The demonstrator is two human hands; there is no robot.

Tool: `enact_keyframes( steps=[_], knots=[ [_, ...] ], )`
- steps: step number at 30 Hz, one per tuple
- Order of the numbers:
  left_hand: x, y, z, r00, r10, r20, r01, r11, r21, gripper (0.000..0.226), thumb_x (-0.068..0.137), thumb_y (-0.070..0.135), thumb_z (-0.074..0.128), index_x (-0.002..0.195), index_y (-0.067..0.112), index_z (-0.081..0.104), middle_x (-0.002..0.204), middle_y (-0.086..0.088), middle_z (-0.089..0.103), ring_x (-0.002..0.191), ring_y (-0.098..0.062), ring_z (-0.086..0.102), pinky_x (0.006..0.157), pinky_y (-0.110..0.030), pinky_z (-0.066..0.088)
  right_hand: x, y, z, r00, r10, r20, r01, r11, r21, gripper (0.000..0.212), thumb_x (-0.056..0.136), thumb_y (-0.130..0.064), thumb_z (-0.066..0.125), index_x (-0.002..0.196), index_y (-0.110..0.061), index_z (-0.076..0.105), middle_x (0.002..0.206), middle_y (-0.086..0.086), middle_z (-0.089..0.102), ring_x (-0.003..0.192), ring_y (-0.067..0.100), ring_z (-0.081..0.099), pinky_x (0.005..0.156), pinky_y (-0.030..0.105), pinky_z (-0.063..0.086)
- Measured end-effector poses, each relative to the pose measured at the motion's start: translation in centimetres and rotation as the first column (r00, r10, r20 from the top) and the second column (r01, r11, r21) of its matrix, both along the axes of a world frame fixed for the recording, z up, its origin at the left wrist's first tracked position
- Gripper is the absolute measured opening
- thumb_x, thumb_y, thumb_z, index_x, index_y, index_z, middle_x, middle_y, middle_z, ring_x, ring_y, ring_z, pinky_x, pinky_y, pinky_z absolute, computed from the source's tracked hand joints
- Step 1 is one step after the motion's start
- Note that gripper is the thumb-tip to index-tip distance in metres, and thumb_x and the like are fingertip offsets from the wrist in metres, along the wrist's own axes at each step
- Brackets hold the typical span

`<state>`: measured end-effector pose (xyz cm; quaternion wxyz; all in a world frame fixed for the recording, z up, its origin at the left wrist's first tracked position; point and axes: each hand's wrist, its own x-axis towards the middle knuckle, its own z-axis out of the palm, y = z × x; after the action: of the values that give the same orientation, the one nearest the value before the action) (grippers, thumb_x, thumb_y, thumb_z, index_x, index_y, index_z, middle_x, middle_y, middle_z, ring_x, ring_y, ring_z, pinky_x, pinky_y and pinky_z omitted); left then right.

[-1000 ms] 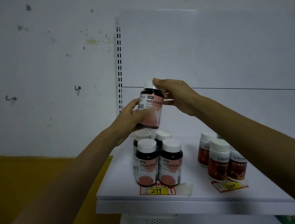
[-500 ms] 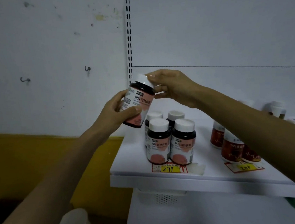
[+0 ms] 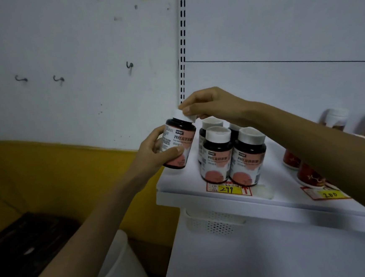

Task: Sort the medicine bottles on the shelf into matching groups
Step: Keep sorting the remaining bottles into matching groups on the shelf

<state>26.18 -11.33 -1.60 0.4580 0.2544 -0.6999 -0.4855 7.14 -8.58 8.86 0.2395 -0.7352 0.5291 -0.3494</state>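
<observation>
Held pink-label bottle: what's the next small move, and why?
Probably lower the held bottle upright onto the bare shelf left of the four matching bottles. The left hand grips its body, the right hand pinches its cap, and it hangs tilted near the shelf's left edge, label matching that group.

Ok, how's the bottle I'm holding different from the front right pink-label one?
Held bottle tilts, front right bottle stands upright. Held bottle is off the shelf in left hand and right hand; the other rests on it, untouched. Both: white cap, pink label.
</observation>
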Motion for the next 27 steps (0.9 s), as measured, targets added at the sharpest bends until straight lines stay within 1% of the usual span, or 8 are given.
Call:
enact_keyframes(
  steps=[3, 7, 9, 12, 15, 20, 23, 27],
  knots=[
    [-0.3, -1.0, 0.7, 0.999, 0.051, 0.006, -0.05, 0.996, -0.071, 0.061, 0.078, 0.01, 0.071, 0.131, 0.022, 0.045, 0.111, 0.001, 0.067, 0.098, -0.012, 0.066, 0.079, -0.025, 0.055, -0.1, -0.5, 0.4, 1.0, -0.009, -0.015, 0.008, 0.998, -0.055, 0.027, 0.079, -0.029, 0.073, 0.104, -0.019, 0.067, 0.108, 0.0, 0.069, 0.099, 0.014, 0.064, 0.095, 0.034, 0.049],
    [-1.6, -3.3, 3.5, 0.986, 0.167, 0.009, -0.159, 0.957, -0.243, 0.063, 0.081, 0.009, 0.067, 0.135, 0.026, 0.04, 0.121, 0.007, 0.058, 0.104, -0.002, 0.059, 0.076, -0.012, 0.051, 0.2, -2.0, 1.9, 0.995, -0.059, 0.081, 0.075, 0.974, -0.215, 0.026, 0.077, -0.018, 0.076, 0.098, -0.018, 0.06, 0.109, 0.003, 0.065, 0.094, 0.016, 0.063, 0.084, 0.028, 0.053],
    [-2.7, -4.8, 4.9, 0.984, 0.18, 0.012, -0.169, 0.943, -0.287, 0.061, 0.084, 0.01, 0.063, 0.138, 0.023, 0.037, 0.13, 0.003, 0.053, 0.112, -0.007, 0.054, 0.085, -0.018, 0.049, 0.1, -3.1, 2.8, 0.99, -0.107, 0.087, 0.127, 0.952, -0.277, 0.027, 0.076, -0.019, 0.076, 0.098, -0.019, 0.059, 0.106, -0.002, 0.063, 0.089, 0.012, 0.061, 0.08, 0.026, 0.053],
    [-5.0, -6.4, 5.4, 0.983, 0.181, 0.025, -0.172, 0.963, -0.207, 0.058, 0.087, 0.009, 0.058, 0.139, 0.02, 0.036, 0.137, 0.0, 0.048, 0.121, -0.012, 0.048, 0.098, -0.031, 0.044, -1.1, -4.8, 3.4, 0.98, -0.193, 0.046, 0.198, 0.935, -0.294, 0.028, 0.074, -0.024, 0.077, 0.096, -0.021, 0.06, 0.11, 0.001, 0.063, 0.093, 0.016, 0.061, 0.079, 0.029, 0.054],
    [-7.0, -6.8, 4.3, 0.987, 0.153, 0.048, -0.149, 0.985, -0.089, 0.054, 0.092, 0.016, 0.052, 0.142, 0.02, 0.031, 0.148, 0.001, 0.036, 0.135, -0.015, 0.034, 0.109, -0.033, 0.032, -3.1, -6.0, 3.0, 0.958, -0.286, 0.034, 0.286, 0.928, -0.237, 0.027, 0.073, -0.022, 0.078, 0.094, -0.022, 0.062, 0.11, 0.004, 0.064, 0.098, 0.02, 0.06, 0.075, 0.028, 0.052],
    [-9.3, -6.1, 0.4, 0.987, 0.125, 0.104, -0.131, 0.99, 0.052, 0.047, 0.099, 0.037, 0.034, 0.142, 0.02, 0.032, 0.149, 0.001, 0.035, 0.134, -0.016, 0.035, 0.108, -0.031, 0.029, -5.7, -6.8, 1.2, 0.929, -0.364, -0.065, 0.362, 0.931, -0.042, 0.029, 0.073, -0.018, 0.078, 0.098, -0.017, 0.064, 0.1, 0.005, 0.061, 0.09, 0.018, 0.058, 0.065, 0.022, 0.048],
    [-10.3, -5.6, -1.6, 0.986, 0.141, 0.09, -0.151, 0.982, 0.114, 0.048, 0.099, 0.044, 0.025, 0.14, 0.021, 0.034, 0.147, -0.001, 0.038, 0.133, -0.017, 0.037, 0.114, -0.042, 0.027, -6.3, -7.1, 0.2, 0.929, -0.334, -0.157, 0.345, 0.937, 0.046, 0.032, 0.074, -0.02, 0.078, 0.102, -0.017, 0.064, 0.1, 0.008, 0.063, 0.092, 0.02, 0.06, 0.071, 0.026, 0.053],
    [-11.0, -4.7, -2.5, 0.999, 0.028, 0.023, -0.031, 0.987, 0.157, 0.05, 0.097, 0.05, 0.021, 0.135, 0.027, 0.044, 0.136, 0.001, 0.052, 0.124, -0.014, 0.048, 0.11, -0.043, 0.034, -6.6, -6.9, -0.3, 0.939, -0.244, -0.243, 0.289, 0.941, 0.175, 0.03, 0.079, -0.017, 0.072, 0.108, -0.016, 0.064, 0.094, 0.002, 0.064, 0.086, 0.015, 0.06, 0.073, 0.025, 0.053]
  ],
)
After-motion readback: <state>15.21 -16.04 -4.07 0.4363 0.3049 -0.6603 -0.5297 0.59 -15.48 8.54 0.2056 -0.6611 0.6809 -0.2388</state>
